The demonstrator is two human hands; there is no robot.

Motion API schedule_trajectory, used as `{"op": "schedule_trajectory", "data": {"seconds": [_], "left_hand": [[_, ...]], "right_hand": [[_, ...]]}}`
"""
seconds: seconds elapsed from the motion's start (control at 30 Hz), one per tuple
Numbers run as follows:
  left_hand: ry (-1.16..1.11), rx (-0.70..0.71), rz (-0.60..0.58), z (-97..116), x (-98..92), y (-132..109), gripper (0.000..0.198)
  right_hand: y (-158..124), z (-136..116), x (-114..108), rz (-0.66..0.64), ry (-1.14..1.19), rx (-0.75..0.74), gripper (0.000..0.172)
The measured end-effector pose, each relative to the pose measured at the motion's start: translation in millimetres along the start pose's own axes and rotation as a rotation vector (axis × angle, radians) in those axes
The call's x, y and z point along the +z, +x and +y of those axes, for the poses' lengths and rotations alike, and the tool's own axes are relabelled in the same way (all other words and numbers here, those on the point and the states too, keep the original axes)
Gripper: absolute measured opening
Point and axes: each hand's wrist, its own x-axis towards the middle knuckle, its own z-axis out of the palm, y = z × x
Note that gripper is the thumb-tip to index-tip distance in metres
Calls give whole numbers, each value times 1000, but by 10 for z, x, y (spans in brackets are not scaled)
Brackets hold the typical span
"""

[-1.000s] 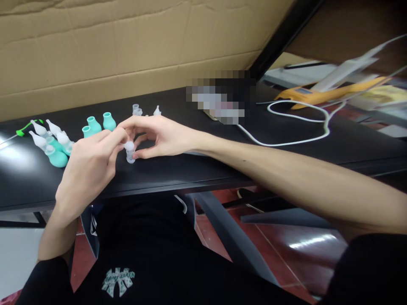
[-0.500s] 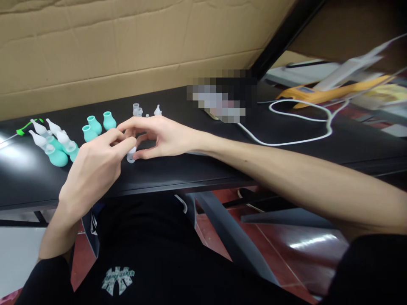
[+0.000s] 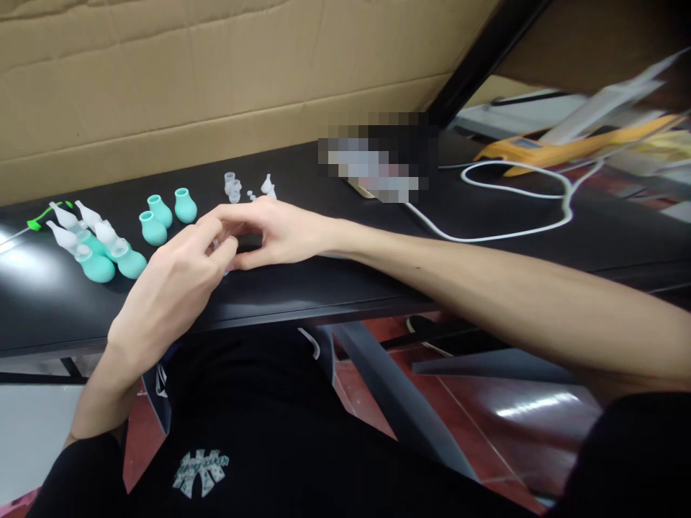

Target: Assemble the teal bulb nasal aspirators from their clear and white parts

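Note:
My left hand (image 3: 175, 280) and my right hand (image 3: 275, 234) meet over the front part of the black table, fingers closed around a small clear plastic connector (image 3: 226, 273). My left fingers hide most of that piece; only a sliver shows below them. Just left of my hands stand three open-necked teal rubber bulbs (image 3: 154, 229). Farther left lie nasal aspirators (image 3: 98, 266), teal bulbs with clear connectors and white pointed tips. Beyond my right hand are loose clear connectors (image 3: 234, 189), tiny clear bits (image 3: 251, 194) and white tips (image 3: 267, 184).
A cardboard sheet (image 3: 216, 86) rises behind the black table (image 3: 302, 291). At the back right lies a blurred-out object (image 3: 372, 169) with a white cable (image 3: 486, 236). A yellow tool (image 3: 512, 151) is farther right. A green-ended cord (image 3: 35, 224) lies at the far left.
My left hand has turned and shifted slightly right, now covering most of the clear connector. More of the teal bulbs and the aspirators shows beside it.

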Motion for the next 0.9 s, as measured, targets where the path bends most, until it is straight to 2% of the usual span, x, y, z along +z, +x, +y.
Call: {"op": "schedule_trajectory", "data": {"seconds": [0.1,0.23,0.33,0.47,0.53,0.7,0.83,0.9], "left_hand": [[55,30,8,-2,22,-17,47],[124,93,5,-5,34,-27,47],[174,120,-99,28,0,9,51],[284,147,-230,84,-56,60,66],[321,159,-252,98,-68,68,68],[253,121,-249,118,-85,84,65],[340,186,-343,138,-128,131,66],[335,213,-350,141,-151,152,66]], "right_hand": [[11,-17,1,-5,13,-4,38],[14,-6,2,0,16,-7,43],[8,18,-1,2,5,3,48],[2,34,-9,1,-13,0,50],[0,30,-14,0,-31,-1,48],[-1,16,-15,3,-70,12,47],[6,8,-7,9,-102,-4,47],[11,1,-7,10,-117,-7,46]]}}
